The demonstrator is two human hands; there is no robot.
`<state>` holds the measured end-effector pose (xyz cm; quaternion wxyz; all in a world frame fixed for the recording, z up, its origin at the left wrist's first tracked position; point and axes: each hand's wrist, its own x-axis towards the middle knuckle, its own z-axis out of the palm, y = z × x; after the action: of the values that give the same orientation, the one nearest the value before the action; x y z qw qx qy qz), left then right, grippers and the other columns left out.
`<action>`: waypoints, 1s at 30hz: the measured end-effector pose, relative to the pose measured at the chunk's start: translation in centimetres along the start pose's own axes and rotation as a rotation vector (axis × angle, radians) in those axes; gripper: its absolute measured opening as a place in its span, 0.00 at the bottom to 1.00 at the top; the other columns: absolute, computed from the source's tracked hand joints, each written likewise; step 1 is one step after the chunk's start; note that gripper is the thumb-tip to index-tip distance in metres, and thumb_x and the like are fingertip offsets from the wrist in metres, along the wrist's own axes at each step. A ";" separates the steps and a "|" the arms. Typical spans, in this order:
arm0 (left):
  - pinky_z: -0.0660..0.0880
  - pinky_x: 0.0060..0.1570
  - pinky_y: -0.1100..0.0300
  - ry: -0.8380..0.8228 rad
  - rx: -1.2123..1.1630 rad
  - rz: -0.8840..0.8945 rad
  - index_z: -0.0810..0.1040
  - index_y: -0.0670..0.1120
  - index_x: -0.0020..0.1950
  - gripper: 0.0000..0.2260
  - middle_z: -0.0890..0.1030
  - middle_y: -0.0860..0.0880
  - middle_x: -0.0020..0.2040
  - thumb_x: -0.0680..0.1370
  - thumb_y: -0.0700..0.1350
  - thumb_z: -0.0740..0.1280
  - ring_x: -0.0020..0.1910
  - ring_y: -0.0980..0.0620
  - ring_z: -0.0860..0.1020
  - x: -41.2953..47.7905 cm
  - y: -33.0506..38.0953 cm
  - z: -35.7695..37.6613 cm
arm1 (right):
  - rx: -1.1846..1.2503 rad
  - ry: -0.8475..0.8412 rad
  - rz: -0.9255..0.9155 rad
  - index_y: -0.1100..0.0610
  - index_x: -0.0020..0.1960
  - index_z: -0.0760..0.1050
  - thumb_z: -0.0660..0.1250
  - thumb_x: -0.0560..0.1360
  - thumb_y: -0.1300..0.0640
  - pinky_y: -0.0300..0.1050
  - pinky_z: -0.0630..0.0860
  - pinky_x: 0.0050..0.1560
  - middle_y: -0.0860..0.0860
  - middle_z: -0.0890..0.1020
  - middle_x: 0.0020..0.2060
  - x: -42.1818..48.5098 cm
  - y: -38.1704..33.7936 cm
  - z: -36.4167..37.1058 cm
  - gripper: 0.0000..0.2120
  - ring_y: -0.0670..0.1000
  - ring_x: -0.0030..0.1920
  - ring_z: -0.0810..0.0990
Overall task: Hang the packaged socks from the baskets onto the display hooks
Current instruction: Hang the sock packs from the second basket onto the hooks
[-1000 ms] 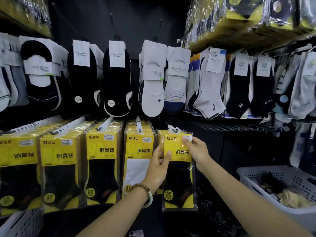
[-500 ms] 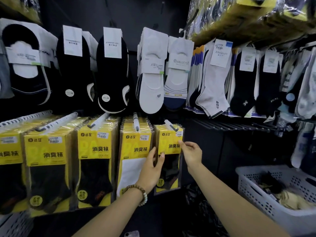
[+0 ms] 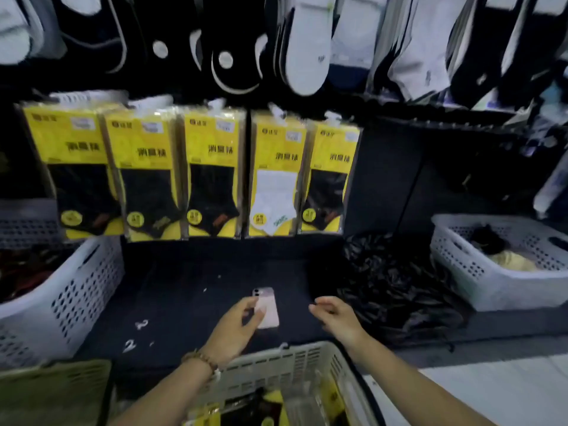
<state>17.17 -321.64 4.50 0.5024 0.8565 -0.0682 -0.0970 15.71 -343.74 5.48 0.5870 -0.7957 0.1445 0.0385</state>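
Several yellow sock packs hang in a row on the display hooks; the rightmost pack [image 3: 330, 179] holds black socks, and the one to its left [image 3: 276, 176] holds white socks. Below me stands a grey basket [image 3: 310, 361] holding more yellow sock packs [image 3: 270, 407]. My left hand [image 3: 238, 327] hovers above the basket's far rim, fingers loosely curled and empty. My right hand [image 3: 336, 318] floats beside it, relaxed and empty. Both hands are well below the hanging packs. The view is blurred.
A pink phone [image 3: 267, 305] lies on the dark shelf [image 3: 190, 302] just beyond my left hand. A white basket [image 3: 70, 290] stands at the left, another white basket [image 3: 488, 272] at the right. Crumpled black plastic [image 3: 396, 287] lies between. Loose socks hang above.
Both hands have let go of the rightmost hanging pack and dropped down over the near basket. My view has tilted downward, bringing the shelf, phone and baskets into sight.
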 end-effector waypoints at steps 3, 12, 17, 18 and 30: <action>0.69 0.56 0.68 -0.010 -0.009 -0.165 0.69 0.45 0.69 0.19 0.74 0.49 0.64 0.80 0.51 0.60 0.60 0.53 0.73 -4.7 -7.1 1.0 | -0.057 -0.048 0.139 0.66 0.61 0.74 0.68 0.76 0.60 0.39 0.73 0.48 0.61 0.79 0.57 -1.7 6.6 2.9 0.16 0.57 0.58 0.77; 0.66 0.66 0.58 -0.085 0.143 -0.530 0.67 0.41 0.71 0.24 0.70 0.45 0.70 0.81 0.55 0.58 0.66 0.48 0.71 -10.8 -19.7 3.8 | -0.083 -0.131 0.476 0.68 0.67 0.69 0.67 0.76 0.63 0.35 0.72 0.42 0.64 0.76 0.61 -3.1 20.6 8.1 0.21 0.54 0.49 0.75; 0.63 0.64 0.60 -0.076 0.090 -0.592 0.66 0.45 0.70 0.21 0.66 0.44 0.73 0.81 0.54 0.57 0.67 0.50 0.68 -11.5 -21.6 5.3 | -0.136 -0.123 0.509 0.59 0.67 0.73 0.72 0.72 0.49 0.40 0.75 0.54 0.54 0.75 0.65 -2.2 23.5 10.6 0.26 0.53 0.57 0.77; 0.64 0.61 0.61 -0.041 0.052 -0.594 0.68 0.48 0.68 0.18 0.67 0.44 0.72 0.81 0.53 0.58 0.65 0.50 0.69 -11.5 -21.8 5.6 | -0.178 -0.135 0.519 0.57 0.64 0.75 0.71 0.72 0.45 0.44 0.72 0.59 0.52 0.73 0.67 -2.1 23.4 10.8 0.25 0.54 0.63 0.74; 0.74 0.56 0.50 0.021 -0.056 -0.632 0.71 0.42 0.59 0.14 0.76 0.45 0.55 0.80 0.50 0.61 0.58 0.45 0.75 -11.1 -22.8 6.2 | 0.221 -0.302 0.703 0.59 0.66 0.72 0.70 0.73 0.49 0.55 0.76 0.60 0.57 0.79 0.60 -0.3 22.7 13.5 0.25 0.58 0.59 0.78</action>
<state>5.38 -313.44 -17.34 0.4714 0.8222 0.2092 -0.2410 10.69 -337.07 -19.51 0.6347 -0.6152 0.3233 0.3379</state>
